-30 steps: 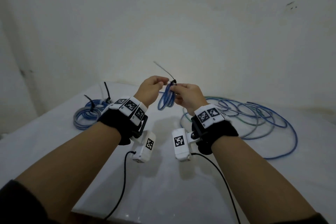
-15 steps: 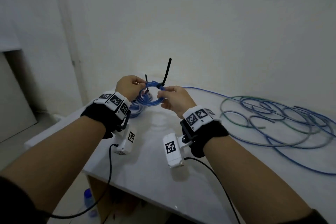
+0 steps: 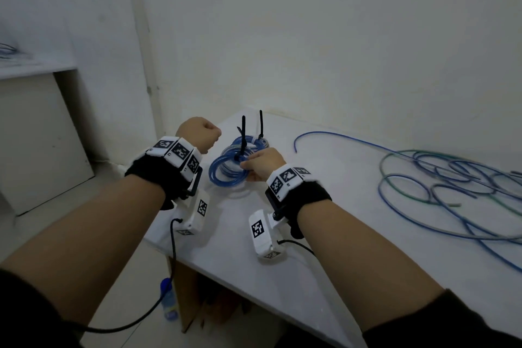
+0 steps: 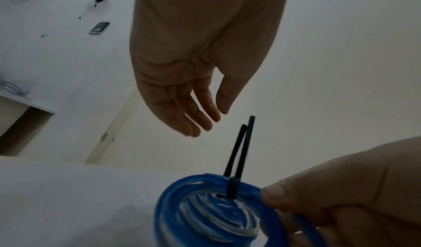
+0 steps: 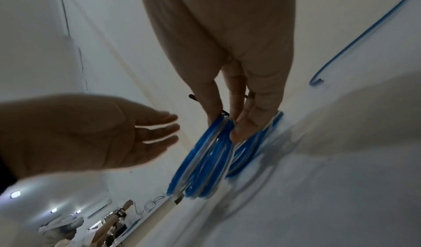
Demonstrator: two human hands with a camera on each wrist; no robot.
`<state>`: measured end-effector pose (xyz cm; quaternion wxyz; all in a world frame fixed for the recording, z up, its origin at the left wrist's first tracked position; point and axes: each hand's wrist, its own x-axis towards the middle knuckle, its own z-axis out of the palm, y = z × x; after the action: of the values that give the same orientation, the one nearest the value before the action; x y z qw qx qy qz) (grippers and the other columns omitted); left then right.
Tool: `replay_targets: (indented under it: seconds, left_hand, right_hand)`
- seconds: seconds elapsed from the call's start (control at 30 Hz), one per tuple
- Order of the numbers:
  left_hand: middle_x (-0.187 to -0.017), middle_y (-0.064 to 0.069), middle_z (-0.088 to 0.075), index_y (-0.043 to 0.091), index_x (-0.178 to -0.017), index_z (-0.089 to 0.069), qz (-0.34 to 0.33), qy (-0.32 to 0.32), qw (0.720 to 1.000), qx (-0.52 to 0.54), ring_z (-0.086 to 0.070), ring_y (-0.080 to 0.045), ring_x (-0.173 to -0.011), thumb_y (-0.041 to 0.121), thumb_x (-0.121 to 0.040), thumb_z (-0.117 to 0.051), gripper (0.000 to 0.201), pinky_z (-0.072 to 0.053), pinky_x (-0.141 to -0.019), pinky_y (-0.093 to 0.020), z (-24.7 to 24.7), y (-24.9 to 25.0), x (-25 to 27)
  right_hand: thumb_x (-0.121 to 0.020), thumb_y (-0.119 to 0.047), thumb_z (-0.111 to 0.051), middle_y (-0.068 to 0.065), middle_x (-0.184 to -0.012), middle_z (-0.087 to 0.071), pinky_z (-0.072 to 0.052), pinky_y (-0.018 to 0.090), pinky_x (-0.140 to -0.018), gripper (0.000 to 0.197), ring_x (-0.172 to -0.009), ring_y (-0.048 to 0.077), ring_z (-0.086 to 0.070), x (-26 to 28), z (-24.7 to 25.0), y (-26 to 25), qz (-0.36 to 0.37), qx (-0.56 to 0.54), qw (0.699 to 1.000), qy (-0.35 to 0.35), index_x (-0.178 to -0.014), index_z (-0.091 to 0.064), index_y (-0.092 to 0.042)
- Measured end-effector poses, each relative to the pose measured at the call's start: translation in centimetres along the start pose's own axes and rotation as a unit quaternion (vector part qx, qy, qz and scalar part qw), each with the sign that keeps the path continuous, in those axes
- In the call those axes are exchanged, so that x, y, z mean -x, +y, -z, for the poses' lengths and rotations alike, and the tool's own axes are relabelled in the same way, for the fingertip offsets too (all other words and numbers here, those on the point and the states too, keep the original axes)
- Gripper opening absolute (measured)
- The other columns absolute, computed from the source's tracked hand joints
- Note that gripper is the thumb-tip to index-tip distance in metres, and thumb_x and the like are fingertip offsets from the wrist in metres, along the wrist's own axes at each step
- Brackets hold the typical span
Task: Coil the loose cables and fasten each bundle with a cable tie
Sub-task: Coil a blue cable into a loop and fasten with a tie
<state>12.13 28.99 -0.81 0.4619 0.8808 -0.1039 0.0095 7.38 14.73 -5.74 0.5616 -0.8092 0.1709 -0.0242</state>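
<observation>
Nearest, a small plastic bottle with a blue cap [image 3: 168,301] is standing on the floor below the near left corner of the white table [image 3: 339,234]. On each forearm a black strap with white tag blocks is carrying a white camera box, each trailing a black lead.

Farther in, the right hand [image 3: 261,164] is pinching the tight blue coiled cable bundle [image 3: 227,171] at its right rim, thumb and fingers [image 5: 246,124] curled round the strands, holding it tilted just above the tabletop. A black cable tie [image 3: 242,144] is wrapping that bundle, its tail sticking upward. To the left, the left hand [image 3: 199,133] is hovering apart from the bundle; the wrist views are showing its fingers [image 4: 193,117] straight and relaxed, holding nothing.

Just behind, two more tied blue coils [image 3: 254,143] are lying on the table near its far left corner, partly hidden by the held bundle, another black tie tail [image 3: 261,124] rising from them.

Far right, loose blue and green cables [image 3: 452,186] are sprawling in wide loops across the table, one blue end [image 3: 295,147] reaching toward the coils.
</observation>
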Motion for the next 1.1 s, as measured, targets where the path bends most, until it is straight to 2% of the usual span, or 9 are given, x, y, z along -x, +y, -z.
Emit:
replay_targets:
  seconds: [0.13,0.23,0.37,0.5,0.6,0.7,0.8,0.93,1.1]
  left_hand:
    - [-0.095,-0.006,-0.069,0.017,-0.086,-0.062,-0.072,0.089,0.991,0.063,-0.065,-0.025,-0.091,0.019,-0.084,-0.056,0.007,-0.054,-0.085,-0.042,-1.0,2.9,0.3]
    - [-0.091,-0.003,-0.068,0.021,-0.084,-0.06,-0.117,0.087,0.983,0.111,-0.065,-0.022,-0.087,0.021,-0.083,-0.056,0.004,-0.054,-0.084,-0.041,-2.7,5.9,0.9]
    - [-0.09,-0.002,-0.069,0.024,-0.079,-0.058,-0.16,0.022,0.979,0.121,-0.065,-0.022,-0.087,0.022,-0.082,-0.055,0.005,-0.054,-0.084,-0.042,-6.6,10.2,2.2]
    - [-0.078,0.004,-0.065,0.027,-0.069,-0.054,-0.172,-0.058,0.976,0.123,-0.065,-0.023,-0.087,0.018,-0.082,-0.054,0.016,-0.054,-0.084,-0.042,-11.6,14.0,3.6]
    - [-0.076,0.004,-0.064,0.025,-0.07,-0.053,-0.186,-0.129,0.967,0.113,-0.063,-0.02,-0.081,0.017,-0.084,-0.054,0.016,-0.053,-0.081,-0.037,-15.8,16.7,5.0]
    - [-0.088,-0.009,-0.068,0.021,-0.071,-0.053,-0.196,-0.215,0.954,0.075,-0.06,-0.02,-0.077,0.017,-0.086,-0.056,0.016,-0.053,-0.069,-0.032,-19.7,18.6,6.3]
    - [-0.089,-0.011,-0.066,0.018,-0.072,-0.055,-0.208,-0.273,0.939,0.034,-0.058,-0.017,-0.07,0.015,-0.086,-0.057,0.015,-0.049,-0.06,-0.024,-22.9,19.7,7.5]
    - [-0.089,-0.009,-0.065,0.011,-0.086,-0.061,-0.222,-0.329,0.918,0.004,-0.058,-0.013,-0.07,0.016,-0.088,-0.057,0.007,-0.049,-0.062,-0.024,-26.0,20.5,8.6]
    - [-0.091,-0.006,-0.066,0.011,-0.09,-0.061,-0.236,-0.347,0.907,-0.025,-0.057,-0.009,-0.071,0.02,-0.09,-0.056,0.01,-0.046,-0.061,-0.02,-27.6,20.3,9.4]
  right_hand:
    - [-0.085,-0.006,-0.063,0.014,-0.085,-0.061,-0.057,0.034,-0.077,0.007,-0.073,0.024,-0.061,0.6,1.5,-0.2,-0.011,-0.023,1.0,0.011,-0.088,-0.057,-0.006]
    - [-0.091,-0.004,-0.055,0.012,-0.068,-0.054,-0.053,0.035,-0.071,0.014,-0.058,0.022,-0.054,1.7,4.8,-0.7,-0.04,-0.042,0.998,0.024,-0.077,-0.055,-0.001]
    - [-0.093,-0.005,-0.052,0.011,-0.073,-0.056,-0.052,0.032,-0.062,0.009,-0.059,0.021,-0.056,4.1,11.0,0.0,-0.036,-0.021,0.997,0.061,-0.094,-0.056,0.003]
    - [-0.092,-0.008,-0.054,0.01,-0.076,-0.058,-0.051,0.03,-0.058,0.009,-0.061,0.02,-0.058,6.7,17.6,2.3,-0.039,0.0,0.994,0.105,-0.095,-0.058,0.0]
    - [-0.091,-0.009,-0.056,0.008,-0.075,-0.059,-0.049,0.029,-0.058,0.008,-0.06,0.019,-0.058,8.7,23.0,4.7,-0.06,0.04,0.987,0.144,-0.087,-0.059,-0.003]
    - [-0.088,-0.011,-0.06,0.006,-0.074,-0.06,-0.046,0.026,-0.056,0.01,-0.059,0.016,-0.056,10.6,27.7,7.3,-0.088,0.122,0.974,0.171,-0.079,-0.061,-0.007]
    - [-0.083,-0.022,-0.069,0.003,-0.078,-0.063,-0.051,0.028,-0.062,0.016,-0.068,0.015,-0.056,12.2,31.0,9.5,-0.106,0.283,0.947,0.11,-0.093,-0.07,-0.01]
    - [-0.073,-0.034,-0.078,-0.005,-0.09,-0.064,-0.051,0.029,-0.081,0.029,-0.086,0.012,-0.059,13.9,32.1,11.8,-0.113,0.42,0.9,0.001,-0.097,-0.072,-0.021]
    - [-0.073,-0.018,-0.077,-0.003,-0.084,-0.063,-0.053,0.036,-0.082,0.015,-0.084,0.015,-0.059,13.9,32.2,13.1,-0.087,0.434,0.896,-0.021,-0.086,-0.07,-0.017]
